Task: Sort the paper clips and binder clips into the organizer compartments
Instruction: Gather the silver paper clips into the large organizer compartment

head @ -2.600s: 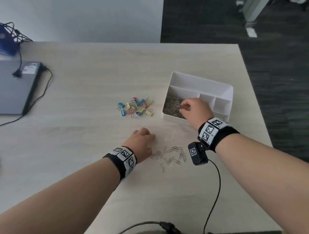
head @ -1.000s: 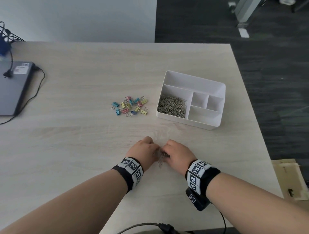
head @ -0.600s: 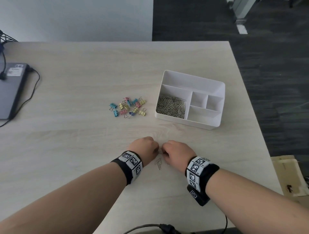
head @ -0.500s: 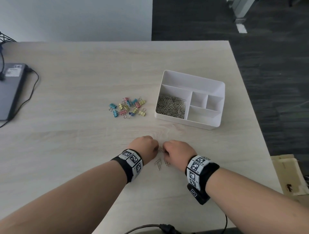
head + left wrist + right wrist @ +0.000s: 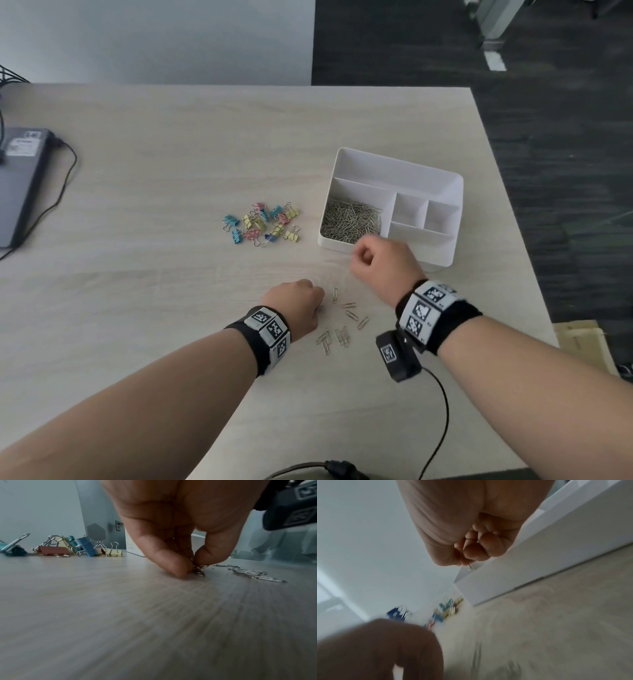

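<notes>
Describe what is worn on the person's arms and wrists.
Both forearms are bare, no sleeves. Each wrist has a black band carrying white square tiles printed with black pixel patterns. A small black camera block hangs under the right wrist, trailing a thin black cable.

Soft, even daylight fills all three views, cool and slightly dim, with only faint shadows. The head view is sharp at centre, its table (image 5: 137, 308) edges bowed by the wide lens. The left wrist view smears toward six o'clock. The right wrist view is heavily motion-blurred, worst from six to nine o'clock.
</notes>
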